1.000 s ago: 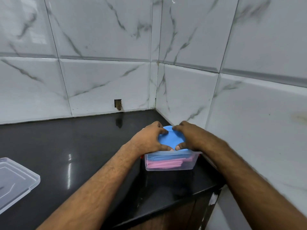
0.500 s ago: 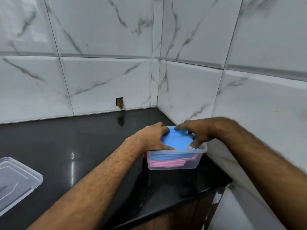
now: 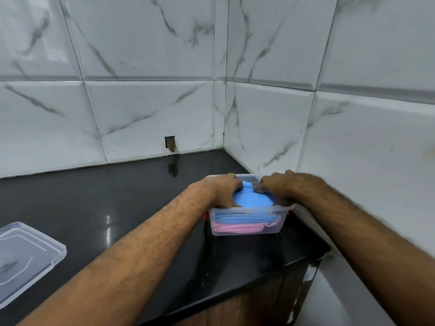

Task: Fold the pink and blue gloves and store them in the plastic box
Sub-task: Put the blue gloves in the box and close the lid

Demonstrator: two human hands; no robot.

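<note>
A clear plastic box [image 3: 249, 230] stands on the black counter, close to the right wall. Inside it a folded pink glove [image 3: 237, 228] lies at the bottom with blue glove layers above it. The top blue glove [image 3: 253, 198] bulges above the rim. My left hand [image 3: 221, 190] presses on its left side, fingers curled over the blue fabric. My right hand [image 3: 280, 188] presses on its right side, fingertips curled down onto the fabric near the middle. The far part of the box is hidden behind both hands.
The box's clear lid [image 3: 26, 257] lies on the black counter [image 3: 106, 208] at the far left. White marble tiles form the back wall and right wall [image 3: 353, 149], meeting in a corner. The counter's front edge [image 3: 235, 295] runs just below the box.
The blue glove sits lower in the box than a second ago. My right hand has shifted toward the middle of the glove, and the far rim of the box now shows.
</note>
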